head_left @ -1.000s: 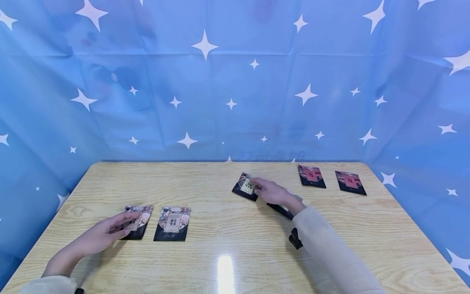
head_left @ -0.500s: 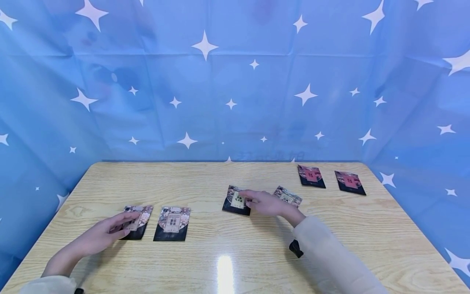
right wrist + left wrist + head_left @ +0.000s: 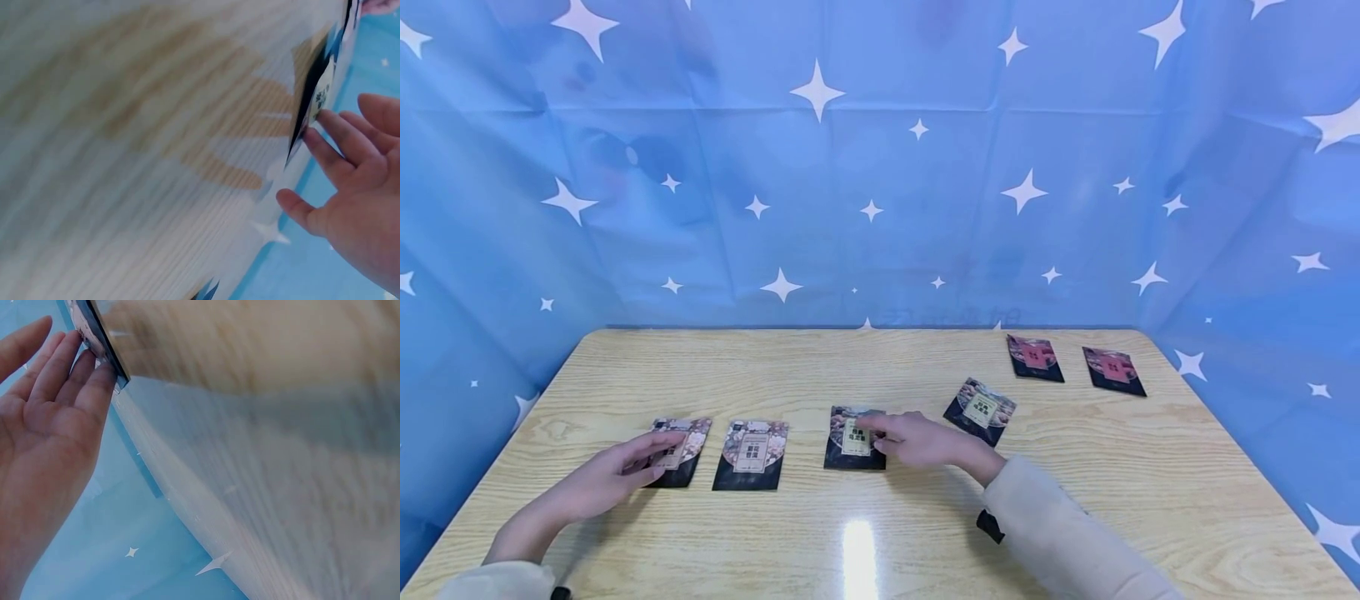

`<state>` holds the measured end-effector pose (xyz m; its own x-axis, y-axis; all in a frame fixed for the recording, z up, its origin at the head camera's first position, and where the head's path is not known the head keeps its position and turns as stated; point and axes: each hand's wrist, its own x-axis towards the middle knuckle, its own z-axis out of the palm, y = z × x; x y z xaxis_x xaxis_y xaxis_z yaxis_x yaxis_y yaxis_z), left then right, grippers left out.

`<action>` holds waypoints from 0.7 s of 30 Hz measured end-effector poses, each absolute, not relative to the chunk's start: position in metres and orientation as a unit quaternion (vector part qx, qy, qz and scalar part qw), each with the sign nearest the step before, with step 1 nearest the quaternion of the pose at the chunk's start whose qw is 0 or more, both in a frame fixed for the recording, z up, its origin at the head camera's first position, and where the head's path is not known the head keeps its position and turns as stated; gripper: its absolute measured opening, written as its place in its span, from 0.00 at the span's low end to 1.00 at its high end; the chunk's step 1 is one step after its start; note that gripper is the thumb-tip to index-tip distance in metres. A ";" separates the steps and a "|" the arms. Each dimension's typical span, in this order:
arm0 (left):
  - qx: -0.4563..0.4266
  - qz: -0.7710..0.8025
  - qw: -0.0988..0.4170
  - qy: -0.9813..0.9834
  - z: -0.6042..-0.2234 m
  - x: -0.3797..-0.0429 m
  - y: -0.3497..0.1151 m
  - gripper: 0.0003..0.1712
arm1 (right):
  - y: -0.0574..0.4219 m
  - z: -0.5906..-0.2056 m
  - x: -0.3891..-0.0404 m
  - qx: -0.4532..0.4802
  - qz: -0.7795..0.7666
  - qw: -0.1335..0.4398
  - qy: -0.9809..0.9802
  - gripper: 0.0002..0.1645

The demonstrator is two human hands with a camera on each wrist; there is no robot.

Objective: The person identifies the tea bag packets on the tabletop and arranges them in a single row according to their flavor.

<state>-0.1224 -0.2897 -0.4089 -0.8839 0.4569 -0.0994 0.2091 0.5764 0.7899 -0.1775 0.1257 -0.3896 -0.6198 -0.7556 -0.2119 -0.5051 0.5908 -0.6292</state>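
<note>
In the head view, my left hand (image 3: 602, 482) rests its fingertips on the leftmost tea packet (image 3: 679, 477), which is black with a pink label and partly covered by the fingers. A matching pink-label tea packet (image 3: 751, 454) lies flat just to its right. My right hand (image 3: 917, 440) touches a green-label tea packet (image 3: 844, 454) near the middle of the table, with fingers extended over its right side. The right wrist view shows fingertips against that packet's face (image 3: 320, 97), the thumb held apart. Behind the right wrist lies a second green-label packet (image 3: 979, 412), tilted.
Two red-label packets (image 3: 1036, 358) lie at the back right of the wooden table (image 3: 700, 550). A blue curtain with white stars (image 3: 880, 167) hangs behind the table and along both sides. A black strap (image 3: 990, 526) shows under the right sleeve.
My right hand has slid the green-label tea packet left and toward me, straightening it in line with the pink-label pair. The other green-label packet is now uncovered. My left hand has stayed put.
</note>
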 end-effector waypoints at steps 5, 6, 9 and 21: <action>0.188 0.416 0.147 0.877 -0.408 -0.122 -0.289 0.26 | 0.118 -0.389 -0.172 -0.392 -0.246 0.231 0.856 0.25; 0.188 0.415 0.147 0.878 -0.408 -0.122 -0.289 0.26 | 0.116 -0.389 -0.170 -0.396 -0.244 0.231 0.855 0.25; 0.186 0.414 0.149 0.879 -0.406 -0.122 -0.288 0.26 | 0.112 -0.388 -0.167 -0.402 -0.233 0.228 0.856 0.25; 0.184 0.412 0.151 0.880 -0.404 -0.121 -0.287 0.26 | 0.111 -0.383 -0.164 -0.399 -0.245 0.231 0.853 0.25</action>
<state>-0.1213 -0.2872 -0.4039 -0.8869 0.4477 -0.1138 0.1995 0.5935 0.7797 -0.1640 0.1112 -0.3832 -0.5750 -0.7935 -0.1995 -0.5670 0.5622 -0.6020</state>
